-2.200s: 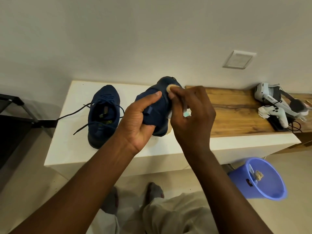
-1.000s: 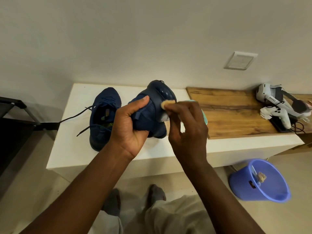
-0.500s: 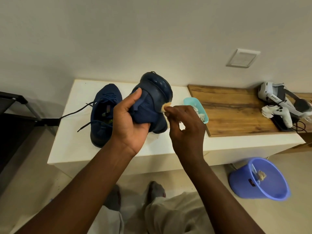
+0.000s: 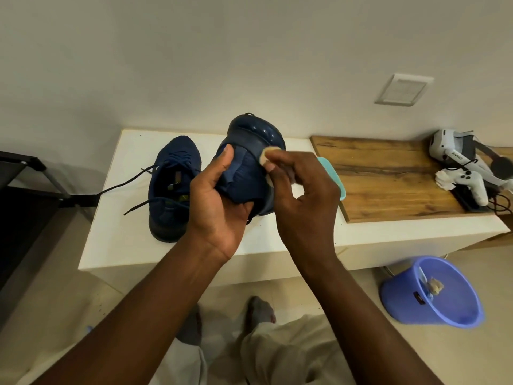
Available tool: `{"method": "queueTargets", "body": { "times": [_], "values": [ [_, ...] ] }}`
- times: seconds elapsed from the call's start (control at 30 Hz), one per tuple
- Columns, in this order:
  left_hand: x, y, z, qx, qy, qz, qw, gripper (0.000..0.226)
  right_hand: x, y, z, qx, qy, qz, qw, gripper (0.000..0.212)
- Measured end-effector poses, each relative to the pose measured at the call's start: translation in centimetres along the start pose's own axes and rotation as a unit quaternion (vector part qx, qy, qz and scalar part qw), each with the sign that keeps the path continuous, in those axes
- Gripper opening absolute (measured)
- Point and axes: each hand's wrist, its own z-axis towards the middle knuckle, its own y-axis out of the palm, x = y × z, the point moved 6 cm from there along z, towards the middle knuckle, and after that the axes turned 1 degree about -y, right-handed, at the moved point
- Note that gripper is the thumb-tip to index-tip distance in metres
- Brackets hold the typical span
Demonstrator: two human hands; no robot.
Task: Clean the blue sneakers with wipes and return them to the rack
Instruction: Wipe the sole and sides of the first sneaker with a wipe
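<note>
My left hand (image 4: 219,207) grips a blue sneaker (image 4: 249,168) above the white bench (image 4: 116,240), sole turned up and away from me. My right hand (image 4: 302,201) pinches a small soiled wipe (image 4: 267,156) and presses it against the rim of the sole. The second blue sneaker (image 4: 172,187) rests on the bench to the left, opening up, laces trailing off the left side. A teal wipes container (image 4: 333,176) peeks out behind my right hand.
A wooden board (image 4: 388,176) covers the bench's right part, with a white headset and controllers (image 4: 463,168) on it. A blue bin (image 4: 433,295) holding used wipes stands on the floor at right. A black rack (image 4: 27,184) is at far left.
The sneaker has been turned in my left hand, so its sole shows more. My right hand has rubbed the wipe along the sole's rim, down and now back up.
</note>
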Motion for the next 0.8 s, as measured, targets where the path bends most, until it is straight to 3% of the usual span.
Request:
{"method": "queueTargets", "body": {
  "times": [0.13, 0.3, 0.47, 0.53, 0.6, 0.63, 0.7, 0.8],
  "values": [
    [-0.8, 1.0, -0.5, -0.061, -0.028, -0.004, 0.998, 0.039, -2.4, 0.7, 0.9, -0.062, -0.117, -0.121, 0.984, 0.024],
    [-1.2, 1.8, -0.2, -0.117, -0.040, 0.040, 0.991, 0.044, -0.5, -1.5, 1.3, -0.035, -0.072, -0.172, 0.982, 0.028],
    [-1.1, 1.4, -0.1, -0.159, -0.066, -0.003, 0.985, 0.019, -2.5, 0.5, -0.6, -0.149, -0.094, -0.196, 0.964, 0.030],
    [-0.7, 1.6, -0.3, -0.160, -0.068, -0.027, 0.984, 0.036, -2.6, -0.1, -0.2, -0.137, -0.112, -0.196, 0.965, 0.035],
    [-0.6, 2.4, -0.6, -0.174, -0.056, -0.015, 0.983, 0.068, -2.0, -1.2, 1.0, -0.084, -0.116, -0.209, 0.967, 0.033],
    [-0.6, 2.8, -0.8, -0.176, -0.044, -0.005, 0.983, 0.073, -1.7, -1.8, 1.7, -0.057, -0.109, -0.213, 0.969, 0.031],
    [-0.6, 2.9, -1.0, -0.177, -0.050, -0.011, 0.983, 0.067, -1.7, -1.9, 1.8, -0.044, -0.088, -0.206, 0.973, 0.031],
    [-0.7, 2.6, -1.0, -0.168, -0.092, -0.029, 0.981, 0.060, -3.4, 0.6, -1.2, -0.133, -0.111, -0.193, 0.966, 0.022]
  ]
}}
